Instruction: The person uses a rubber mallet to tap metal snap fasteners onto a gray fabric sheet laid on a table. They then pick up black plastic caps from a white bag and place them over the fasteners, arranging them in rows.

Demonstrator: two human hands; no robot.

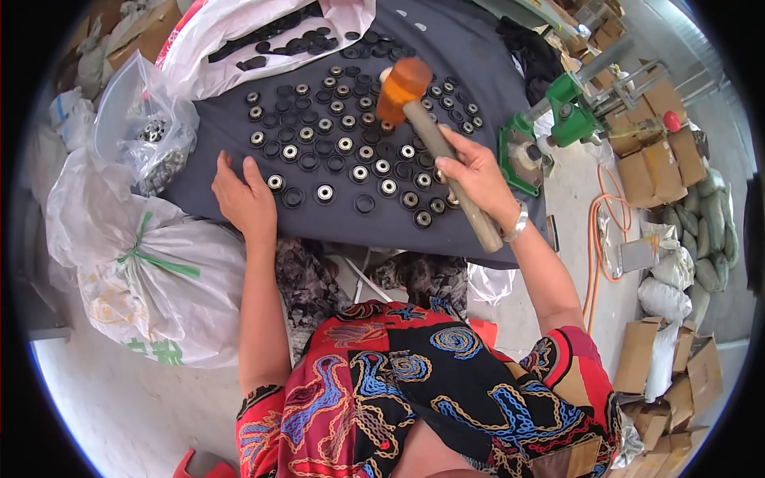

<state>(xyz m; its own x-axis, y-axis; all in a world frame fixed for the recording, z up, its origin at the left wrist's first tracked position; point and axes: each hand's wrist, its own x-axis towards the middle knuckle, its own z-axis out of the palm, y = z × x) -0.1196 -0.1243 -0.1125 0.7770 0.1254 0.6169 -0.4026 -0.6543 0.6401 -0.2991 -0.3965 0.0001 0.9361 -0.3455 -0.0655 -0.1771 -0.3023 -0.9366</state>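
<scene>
Gripping a mallet point(431, 131) partway along its handle, likely for balance
Head view: right hand point(480, 180) closes around it at two o'clock; left hand point(245, 199), fingers open, at ten; metal-centred rings point(324, 193) spaced around twelve, seemingly to keep each reachable

Bearings point(324, 193) and black rings point(364, 212) dot the table point(319, 227).

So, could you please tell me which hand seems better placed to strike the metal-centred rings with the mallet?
Probably the right hand: it holds the mallet, its orange head appearing over the metal-centred rings, while the left hand looks empty at their left edge.
</scene>
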